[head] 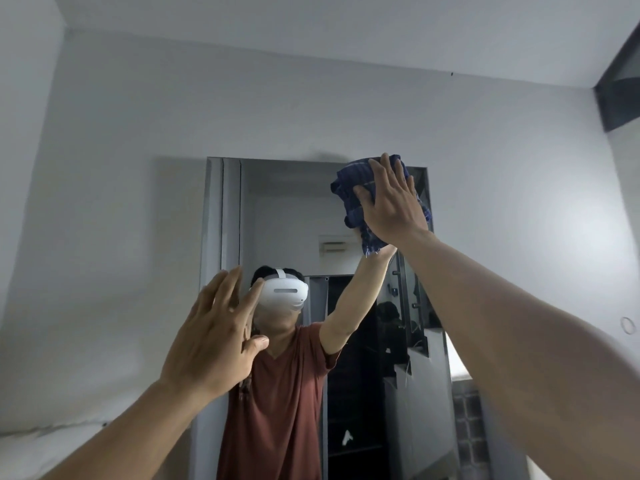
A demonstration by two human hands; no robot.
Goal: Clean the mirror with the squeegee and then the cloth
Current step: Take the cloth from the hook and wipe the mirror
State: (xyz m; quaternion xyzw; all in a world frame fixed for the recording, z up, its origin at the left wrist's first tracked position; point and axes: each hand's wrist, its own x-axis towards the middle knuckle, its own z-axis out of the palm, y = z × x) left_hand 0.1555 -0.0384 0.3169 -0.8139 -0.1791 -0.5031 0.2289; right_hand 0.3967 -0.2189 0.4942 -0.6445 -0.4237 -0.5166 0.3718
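Observation:
A tall wall mirror [287, 209] hangs straight ahead on a pale wall. My right hand [391, 202] is raised to its upper right corner, palm flat, pressing a crumpled dark blue checked cloth [349, 188] against the glass. My left hand [218, 337] is lower, near the mirror's left edge, fingers spread and holding nothing; I cannot tell if it touches the glass. The mirror reflects a person in a red shirt with a white headset. No squeegee is in view.
Pale walls [104, 202] surround the mirror on both sides, with the ceiling above. A dark window frame [620, 81] shows at the upper right. A small round fitting [627, 324] sits on the right wall.

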